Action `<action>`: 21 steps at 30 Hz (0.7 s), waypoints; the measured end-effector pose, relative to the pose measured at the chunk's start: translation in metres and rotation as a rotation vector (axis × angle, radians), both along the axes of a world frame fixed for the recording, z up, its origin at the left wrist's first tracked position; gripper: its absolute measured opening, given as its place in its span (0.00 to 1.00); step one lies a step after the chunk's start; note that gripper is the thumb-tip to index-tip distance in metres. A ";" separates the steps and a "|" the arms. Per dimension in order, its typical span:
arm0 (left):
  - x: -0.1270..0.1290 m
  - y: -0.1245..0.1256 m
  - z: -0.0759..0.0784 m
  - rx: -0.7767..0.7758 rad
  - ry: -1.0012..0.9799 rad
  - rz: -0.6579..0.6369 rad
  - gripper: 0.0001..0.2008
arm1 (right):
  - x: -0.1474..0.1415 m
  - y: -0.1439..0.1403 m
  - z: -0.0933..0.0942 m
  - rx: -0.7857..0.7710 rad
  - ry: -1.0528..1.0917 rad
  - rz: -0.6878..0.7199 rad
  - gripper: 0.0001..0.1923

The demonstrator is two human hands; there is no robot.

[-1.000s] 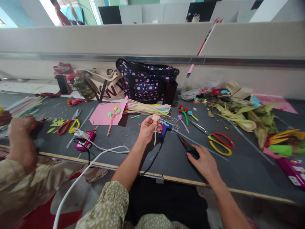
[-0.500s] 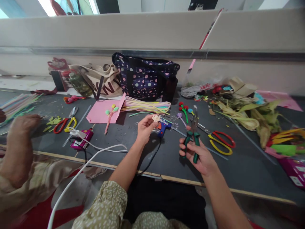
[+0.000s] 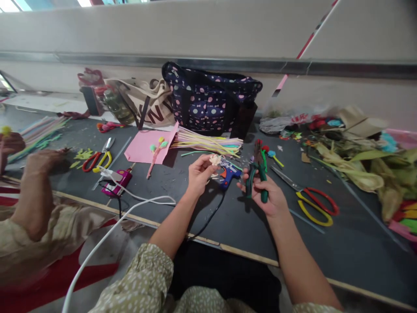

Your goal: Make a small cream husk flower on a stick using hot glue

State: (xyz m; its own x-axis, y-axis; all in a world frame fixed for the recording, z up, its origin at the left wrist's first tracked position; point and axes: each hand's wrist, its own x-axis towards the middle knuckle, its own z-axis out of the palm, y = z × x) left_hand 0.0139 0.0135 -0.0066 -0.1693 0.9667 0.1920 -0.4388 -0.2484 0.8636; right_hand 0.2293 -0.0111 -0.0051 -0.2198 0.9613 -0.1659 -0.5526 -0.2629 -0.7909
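Between the fingertips of my left hand (image 3: 199,174) is a small cream-coloured flower (image 3: 215,160) with layered petals. A blue glue gun (image 3: 230,174) lies on the dark table just right of that hand, its black cord running toward the front edge. My right hand (image 3: 265,189) is wrapped round the green handles of a pair of pliers (image 3: 258,171), with the jaws pointing up and away from me. Behind the pliers, a red flower with a green stem (image 3: 264,156) is partly hidden. Scissors with red and yellow handles (image 3: 314,204) rest right of my right hand.
Pipe cleaners (image 3: 208,142) lie beside pink paper (image 3: 143,148) with a small pipe-cleaner stem (image 3: 156,158). A dotted bag (image 3: 208,102) stands behind. Corn husks (image 3: 365,167) are heaped at right. A magenta power box (image 3: 117,182) sits left, near another person's hand (image 3: 45,163).
The view has shifted right and tilted down a little. My right hand has brought the pliers leftward, closer to my left hand. At far left, another person's hand now shows a yellow pompom.
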 end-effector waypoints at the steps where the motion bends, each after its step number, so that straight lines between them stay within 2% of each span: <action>1: 0.000 0.000 0.000 -0.006 -0.009 0.009 0.16 | 0.000 -0.002 0.001 0.001 0.009 -0.005 0.17; 6: 0.000 0.001 0.000 -0.009 -0.036 0.049 0.15 | -0.004 -0.009 0.010 0.060 -0.003 0.033 0.15; 11: 0.000 0.002 0.001 -0.029 -0.016 0.107 0.15 | -0.008 -0.015 0.006 0.113 -0.138 0.046 0.16; 14: 0.000 0.002 0.001 -0.032 -0.005 0.150 0.15 | -0.010 -0.017 0.001 0.306 -0.477 -0.024 0.18; 18: -0.001 0.003 0.000 -0.004 0.017 0.209 0.14 | -0.014 -0.019 -0.001 0.730 -1.107 -0.143 0.17; 21: -0.002 0.005 -0.003 0.017 0.018 0.248 0.15 | -0.018 -0.022 -0.002 0.907 -1.302 -0.194 0.18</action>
